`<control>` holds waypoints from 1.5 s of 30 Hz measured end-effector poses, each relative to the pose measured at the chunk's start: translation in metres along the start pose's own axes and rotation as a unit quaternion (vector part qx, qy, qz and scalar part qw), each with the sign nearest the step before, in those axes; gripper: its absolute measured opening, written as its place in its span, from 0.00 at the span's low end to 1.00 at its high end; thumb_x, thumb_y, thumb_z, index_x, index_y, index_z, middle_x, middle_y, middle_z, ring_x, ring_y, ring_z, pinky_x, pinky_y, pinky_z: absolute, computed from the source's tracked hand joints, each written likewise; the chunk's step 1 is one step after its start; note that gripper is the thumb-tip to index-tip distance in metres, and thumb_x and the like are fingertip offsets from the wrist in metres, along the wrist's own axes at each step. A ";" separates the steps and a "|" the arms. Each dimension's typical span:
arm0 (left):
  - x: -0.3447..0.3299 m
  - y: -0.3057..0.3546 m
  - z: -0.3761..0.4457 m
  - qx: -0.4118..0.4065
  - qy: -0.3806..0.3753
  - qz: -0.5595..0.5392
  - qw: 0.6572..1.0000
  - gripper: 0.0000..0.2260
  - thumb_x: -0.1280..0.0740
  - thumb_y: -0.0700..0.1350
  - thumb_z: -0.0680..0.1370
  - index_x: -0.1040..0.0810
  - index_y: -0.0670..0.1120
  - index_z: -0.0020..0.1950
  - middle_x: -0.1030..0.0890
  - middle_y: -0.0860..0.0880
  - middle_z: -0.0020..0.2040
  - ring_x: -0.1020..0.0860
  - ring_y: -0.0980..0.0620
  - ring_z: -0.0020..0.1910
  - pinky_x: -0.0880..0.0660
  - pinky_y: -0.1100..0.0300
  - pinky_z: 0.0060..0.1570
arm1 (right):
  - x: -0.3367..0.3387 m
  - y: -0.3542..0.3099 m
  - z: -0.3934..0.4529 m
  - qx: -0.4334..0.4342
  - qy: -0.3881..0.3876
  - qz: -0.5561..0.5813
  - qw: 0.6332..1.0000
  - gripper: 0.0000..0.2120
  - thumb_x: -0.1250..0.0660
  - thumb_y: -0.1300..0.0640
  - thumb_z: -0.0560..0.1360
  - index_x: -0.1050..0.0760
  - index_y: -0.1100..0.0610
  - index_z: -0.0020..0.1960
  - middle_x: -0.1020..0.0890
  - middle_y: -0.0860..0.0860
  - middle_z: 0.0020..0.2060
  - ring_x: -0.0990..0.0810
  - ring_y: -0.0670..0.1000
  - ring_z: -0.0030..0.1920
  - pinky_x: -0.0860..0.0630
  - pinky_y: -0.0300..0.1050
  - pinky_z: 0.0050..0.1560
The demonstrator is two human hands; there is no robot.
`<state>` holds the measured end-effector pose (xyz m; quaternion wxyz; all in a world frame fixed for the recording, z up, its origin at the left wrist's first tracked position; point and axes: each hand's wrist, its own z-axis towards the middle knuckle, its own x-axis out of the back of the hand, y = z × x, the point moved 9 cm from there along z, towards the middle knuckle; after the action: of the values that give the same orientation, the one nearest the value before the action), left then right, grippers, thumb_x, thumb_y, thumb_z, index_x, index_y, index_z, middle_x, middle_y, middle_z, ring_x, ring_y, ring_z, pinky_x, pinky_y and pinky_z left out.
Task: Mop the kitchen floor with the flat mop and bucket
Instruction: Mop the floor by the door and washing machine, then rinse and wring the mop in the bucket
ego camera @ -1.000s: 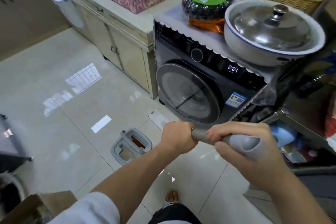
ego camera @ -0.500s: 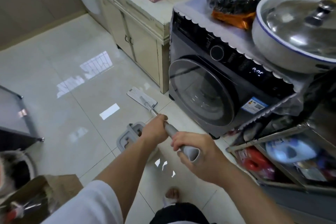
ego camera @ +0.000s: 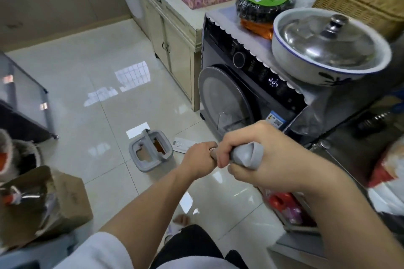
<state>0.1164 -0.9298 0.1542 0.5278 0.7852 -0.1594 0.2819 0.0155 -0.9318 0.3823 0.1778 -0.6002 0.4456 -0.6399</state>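
Right hand (ego camera: 262,155) curls around grey plastic mop handle end (ego camera: 247,155), fingers wrapped tight; left hand (ego camera: 200,158) grips the same handle just ahead, at 9 o'clock of the right. White flat mop head (ego camera: 182,145) lies on glossy beige tile floor (ego camera: 87,85), mostly hidden behind left hand. Grey rectangular mop bucket (ego camera: 150,152) sits at 9 o'clock of left hand, near dark front-loading washing machine (ego camera: 236,94) at 12 o'clock.
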 end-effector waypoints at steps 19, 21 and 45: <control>0.035 -0.062 -0.199 0.048 0.114 -0.165 0.979 0.07 0.40 0.49 0.67 0.33 0.59 0.29 0.33 0.59 0.27 0.38 0.60 0.30 0.39 0.66 0.32 | -0.082 -0.153 -0.006 0.245 -0.001 -0.012 0.969 0.12 0.29 0.56 0.73 0.22 0.66 0.40 0.20 0.59 0.32 0.21 0.56 0.34 0.24 0.55 0.35; 0.058 -0.098 -0.217 0.079 0.118 -0.155 0.978 0.06 0.38 0.51 0.66 0.32 0.58 0.30 0.31 0.58 0.28 0.36 0.59 0.31 0.37 0.63 0.33 | -0.104 -0.162 0.019 0.226 -0.007 0.016 0.974 0.10 0.29 0.54 0.75 0.20 0.61 0.40 0.19 0.55 0.32 0.19 0.53 0.35 0.23 0.52 0.37; 0.256 -0.343 -0.108 0.305 0.413 -0.297 0.805 0.11 0.32 0.45 0.75 0.26 0.51 0.33 0.24 0.52 0.30 0.25 0.49 0.35 0.23 0.47 0.44 | -0.316 0.260 0.292 -0.259 -0.286 -0.184 0.904 0.10 0.41 0.58 0.78 0.25 0.50 0.40 0.20 0.48 0.41 0.20 0.51 0.43 0.29 0.41 0.36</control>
<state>0.4771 -0.6836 0.0883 0.3354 0.7240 0.4088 0.4430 0.2744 -0.9355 -0.0489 0.0150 -0.8539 0.4068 -0.3243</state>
